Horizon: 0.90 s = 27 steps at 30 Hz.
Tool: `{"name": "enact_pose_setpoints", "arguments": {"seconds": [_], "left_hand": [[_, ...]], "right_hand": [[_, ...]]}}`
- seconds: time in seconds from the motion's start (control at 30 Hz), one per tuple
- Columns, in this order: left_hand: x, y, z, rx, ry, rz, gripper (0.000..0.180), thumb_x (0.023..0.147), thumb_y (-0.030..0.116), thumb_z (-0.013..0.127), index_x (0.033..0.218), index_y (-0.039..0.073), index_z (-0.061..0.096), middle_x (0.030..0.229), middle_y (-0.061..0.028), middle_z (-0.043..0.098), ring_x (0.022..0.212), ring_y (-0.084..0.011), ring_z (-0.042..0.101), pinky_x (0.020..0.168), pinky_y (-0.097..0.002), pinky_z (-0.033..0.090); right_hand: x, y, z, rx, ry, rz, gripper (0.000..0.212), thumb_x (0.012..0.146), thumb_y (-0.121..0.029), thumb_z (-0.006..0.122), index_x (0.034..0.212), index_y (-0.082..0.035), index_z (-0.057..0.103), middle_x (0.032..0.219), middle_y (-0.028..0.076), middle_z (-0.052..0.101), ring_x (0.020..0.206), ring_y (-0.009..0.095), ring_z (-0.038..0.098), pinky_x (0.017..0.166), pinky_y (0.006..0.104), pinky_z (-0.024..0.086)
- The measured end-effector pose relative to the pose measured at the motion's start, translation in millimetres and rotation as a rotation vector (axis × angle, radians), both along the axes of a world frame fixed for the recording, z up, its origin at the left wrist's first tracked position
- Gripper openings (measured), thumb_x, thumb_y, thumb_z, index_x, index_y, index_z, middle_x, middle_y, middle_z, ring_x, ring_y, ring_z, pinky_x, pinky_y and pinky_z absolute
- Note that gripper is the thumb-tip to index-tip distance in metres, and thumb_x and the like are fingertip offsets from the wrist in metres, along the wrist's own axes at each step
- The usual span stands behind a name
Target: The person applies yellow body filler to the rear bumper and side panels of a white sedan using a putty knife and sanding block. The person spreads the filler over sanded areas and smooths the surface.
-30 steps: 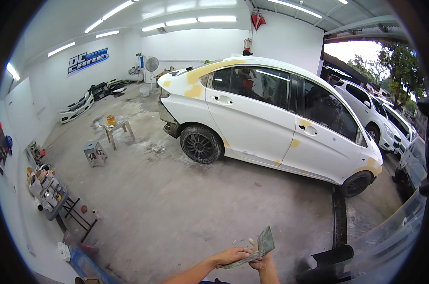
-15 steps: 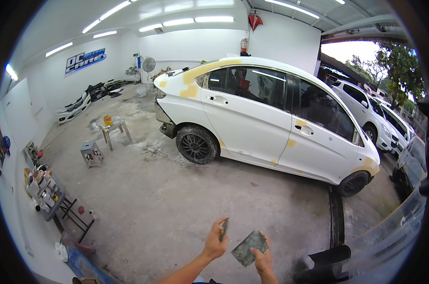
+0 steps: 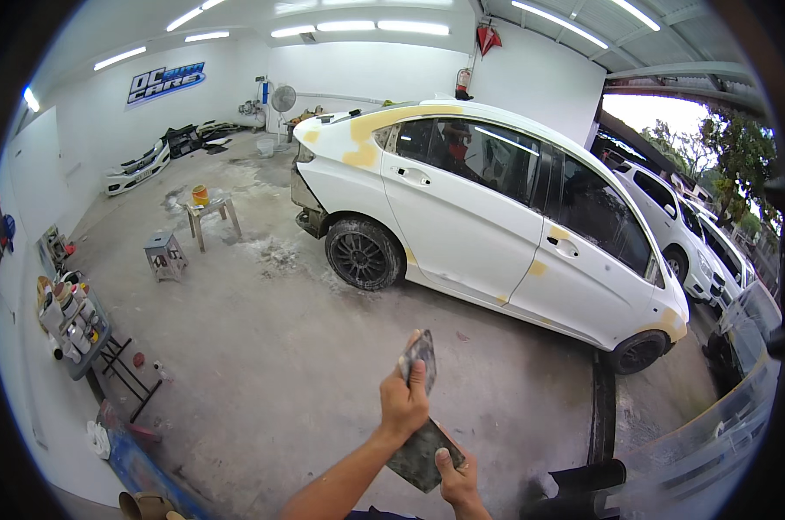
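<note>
Head view: both hands (image 3: 403, 404) (image 3: 459, 481) grip flat greyish pieces (image 3: 414, 459), white car (image 3: 466, 212) and grey stool (image 3: 164, 255) standing beyond.

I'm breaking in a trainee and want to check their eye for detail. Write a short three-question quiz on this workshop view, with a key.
1. What does the person's right hand hold?
A) a spray can
B) a flat, smudged rectangular board
C) a sponge

2. True or false: the white sedan with yellow patches is missing its rear wheel.

3. Fill in the blank: the yellow container stands on a ____.

Key:
1. B
2. False; the rear wheel is in place.
3. small table
</note>
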<state>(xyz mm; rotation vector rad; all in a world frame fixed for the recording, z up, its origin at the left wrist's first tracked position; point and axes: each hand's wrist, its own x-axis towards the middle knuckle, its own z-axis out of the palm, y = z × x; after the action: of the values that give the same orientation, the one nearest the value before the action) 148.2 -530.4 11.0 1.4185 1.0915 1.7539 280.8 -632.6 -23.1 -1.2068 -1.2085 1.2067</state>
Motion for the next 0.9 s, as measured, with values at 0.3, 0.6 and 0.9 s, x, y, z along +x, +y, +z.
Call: {"name": "enact_pose_setpoints", "arguments": {"seconds": [0.3, 0.6, 0.9], "left_hand": [[-39, -50, -83, 0.205, 0.449, -0.574, 0.072, 0.092, 0.009, 0.062, 0.158, 0.020, 0.037, 0.167, -0.0122, 0.026, 0.152, -0.0420, 0.024, 0.124, -0.0489, 0.022], [-113, -50, -44, 0.231, 0.636, -0.327, 0.075, 0.079, 0.007, 0.069, 0.151, 0.017, 0.049, 0.137, -0.0145, 0.064, 0.104, -0.0336, 0.072, 0.083, -0.0363, 0.059], [-183, -21, 2, 0.364, 0.452, -0.123, 0.060, 0.088, 0.012, 0.065, 0.145, 0.004, 0.053, 0.130, -0.0216, 0.066, 0.094, -0.0309, 0.075, 0.069, -0.0340, 0.059]], "right_hand": [[-10, 74, -66, -0.117, 0.675, -0.303, 0.055, 0.102, -0.043, 0.054, 0.140, -0.003, 0.049, 0.126, 0.017, 0.063, 0.113, 0.034, 0.064, 0.097, 0.0482, 0.055], [-111, 74, 3, 0.071, 0.615, -0.041, 0.099, 0.098, -0.075, 0.029, 0.154, 0.006, 0.032, 0.154, 0.022, 0.042, 0.141, 0.036, 0.045, 0.116, 0.0446, 0.038], [-168, 89, 12, 0.209, 0.322, 0.232, 0.101, 0.091, -0.064, 0.060, 0.154, 0.008, 0.027, 0.132, 0.014, 0.051, 0.120, 0.021, 0.048, 0.107, 0.0356, 0.036]]}}
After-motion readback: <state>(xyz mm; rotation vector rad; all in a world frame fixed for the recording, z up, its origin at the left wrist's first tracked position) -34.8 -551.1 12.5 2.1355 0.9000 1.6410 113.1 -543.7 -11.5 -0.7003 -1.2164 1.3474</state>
